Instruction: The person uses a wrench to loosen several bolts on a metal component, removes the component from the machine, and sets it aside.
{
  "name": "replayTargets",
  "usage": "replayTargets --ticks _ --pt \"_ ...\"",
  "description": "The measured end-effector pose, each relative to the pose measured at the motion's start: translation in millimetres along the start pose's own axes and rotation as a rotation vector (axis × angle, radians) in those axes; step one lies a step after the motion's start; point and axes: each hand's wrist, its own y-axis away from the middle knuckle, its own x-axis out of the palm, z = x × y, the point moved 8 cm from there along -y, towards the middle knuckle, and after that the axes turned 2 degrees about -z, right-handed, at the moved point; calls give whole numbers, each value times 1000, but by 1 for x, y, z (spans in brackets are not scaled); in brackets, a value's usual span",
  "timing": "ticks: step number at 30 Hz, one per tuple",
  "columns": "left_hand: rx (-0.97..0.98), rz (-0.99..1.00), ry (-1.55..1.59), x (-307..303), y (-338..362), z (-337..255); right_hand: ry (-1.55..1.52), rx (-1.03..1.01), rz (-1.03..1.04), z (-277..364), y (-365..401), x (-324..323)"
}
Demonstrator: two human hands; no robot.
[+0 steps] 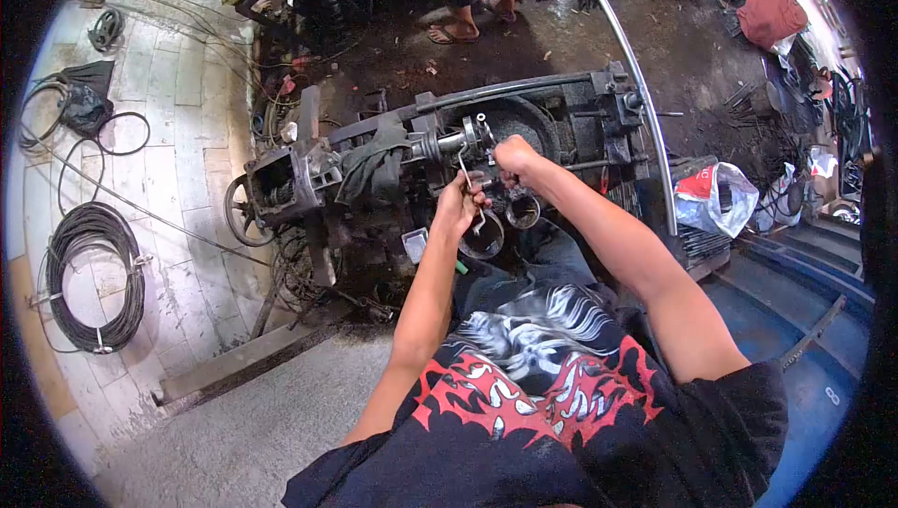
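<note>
My left hand [456,203] is curled around a thin bent metal rod [461,164], just in front of a machine that looks like a lathe [524,87]. Close beside it on the right, my right hand [513,158] is closed in a fist by the shiny round spindle end [472,130]. What the right fingers hold is hidden. Below the hands are a round metal can [524,212] and a ring-shaped part [481,242]. Left of the spindle, a dark cloth [376,169] drapes over the machine.
A long metal pipe [625,40] slants past the machine's right end. A handwheel [245,210] sits at its left. Coiled black cable [65,288] lies on the tiles. A plastic bag [734,199] stands right. One person stands opposite; another person [772,12] crouches at upper right.
</note>
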Motion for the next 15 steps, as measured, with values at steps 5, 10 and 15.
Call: replayTargets --ticks 5,10,15 --pt "-195 227 374 13 -11 0 -54 1 7 -7 -10 -1" --pt "-190 80 155 7 -12 0 -18 -32 -17 -12 -18 0" --pt "54 -61 -282 -27 -26 3 -50 -24 -22 -8 -10 0"
